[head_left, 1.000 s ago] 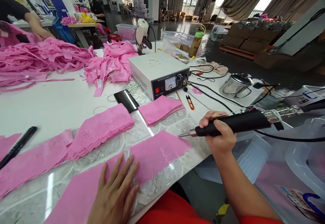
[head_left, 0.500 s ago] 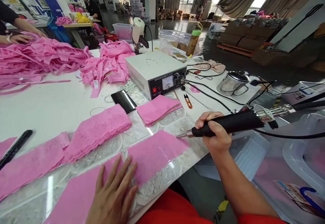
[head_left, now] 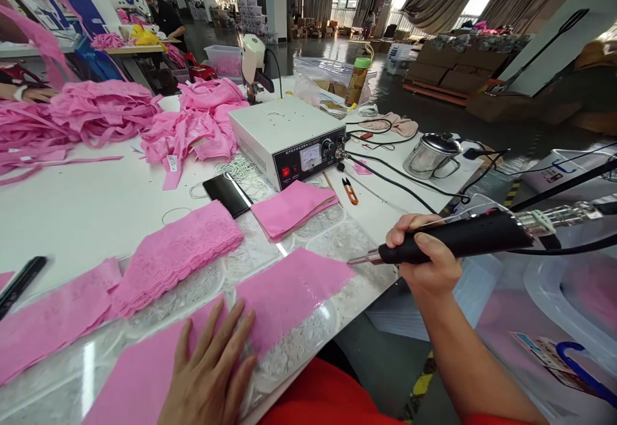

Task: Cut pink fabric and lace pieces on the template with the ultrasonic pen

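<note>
My right hand (head_left: 429, 254) is wrapped round the black handle of an ultrasonic welding gun (head_left: 463, 238). Its thin metal tip is at the right corner of a flat pink fabric piece (head_left: 294, 296). With fingers spread, my left hand (head_left: 212, 361) lies flat where that piece meets a second pink fabric piece (head_left: 139, 373). Both pieces lie on a clear, patterned sheet (head_left: 332, 226). Behind them are a stack of pink lace pieces (head_left: 178, 251) and a stack of plain pink pieces (head_left: 294, 206).
A generator box (head_left: 289, 129) with a lit red switch stands behind, cabled at its front. Around it are a phone (head_left: 226, 193), orange thread snips (head_left: 349, 191), a glass pot (head_left: 432, 158) and a bottle (head_left: 357, 81). Pink garments (head_left: 101, 113) lie left, near another person's hand (head_left: 38, 94). Plastic bins (head_left: 544, 322) stand right.
My right hand has moved the gun's tip rightward along the fabric's upper edge to its corner. My left hand stays flat. At far left, pink fabric is now raised in the air.
</note>
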A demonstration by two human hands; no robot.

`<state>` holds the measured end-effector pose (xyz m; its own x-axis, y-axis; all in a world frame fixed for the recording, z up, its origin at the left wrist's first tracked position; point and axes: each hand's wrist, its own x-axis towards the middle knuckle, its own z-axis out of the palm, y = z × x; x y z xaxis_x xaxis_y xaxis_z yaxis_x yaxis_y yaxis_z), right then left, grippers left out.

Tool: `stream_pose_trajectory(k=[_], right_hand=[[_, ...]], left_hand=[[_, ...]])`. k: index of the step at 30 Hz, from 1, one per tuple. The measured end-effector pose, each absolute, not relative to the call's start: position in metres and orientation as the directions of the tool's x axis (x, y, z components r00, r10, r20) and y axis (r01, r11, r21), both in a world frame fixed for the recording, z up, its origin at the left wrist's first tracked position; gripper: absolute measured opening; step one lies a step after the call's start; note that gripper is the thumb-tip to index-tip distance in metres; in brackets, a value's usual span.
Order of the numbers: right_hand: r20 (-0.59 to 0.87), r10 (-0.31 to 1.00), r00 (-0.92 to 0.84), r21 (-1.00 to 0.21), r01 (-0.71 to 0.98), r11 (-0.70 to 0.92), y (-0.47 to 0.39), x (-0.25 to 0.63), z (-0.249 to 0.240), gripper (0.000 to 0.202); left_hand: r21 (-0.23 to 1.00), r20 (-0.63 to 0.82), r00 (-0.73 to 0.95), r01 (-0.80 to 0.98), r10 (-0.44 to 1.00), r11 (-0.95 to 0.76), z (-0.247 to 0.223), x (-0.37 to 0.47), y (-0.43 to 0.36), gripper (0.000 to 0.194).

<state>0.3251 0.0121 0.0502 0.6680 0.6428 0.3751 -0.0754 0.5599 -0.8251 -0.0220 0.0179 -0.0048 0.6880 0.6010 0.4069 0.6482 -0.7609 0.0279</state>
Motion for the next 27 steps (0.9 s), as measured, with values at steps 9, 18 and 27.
stream_pose_trajectory(k=[9, 18, 27], right_hand=[[0.382, 0.659, 0.648, -0.819, -0.093, 0.567, 0.015, 0.323, 0.048, 0.009], [0.328, 0.595, 0.734, -0.790, -0.133, 0.599, 0.016, 0.332, 0.047, 0.010], [0.119, 0.386, 0.915, -0.773, -0.159, 0.614, 0.015, 0.349, 0.029, 0.018]], left_hand=[[0.022, 0.384, 0.697, 0.648, 0.605, -0.761, -0.005, -0.023, 0.017, 0.057], [0.079, 0.418, 0.685, 0.627, 0.597, -0.775, 0.007, -0.022, 0.011, 0.059], [0.119, 0.265, 0.852, 0.435, 0.451, -0.892, 0.042, 0.070, 0.016, 0.016]])
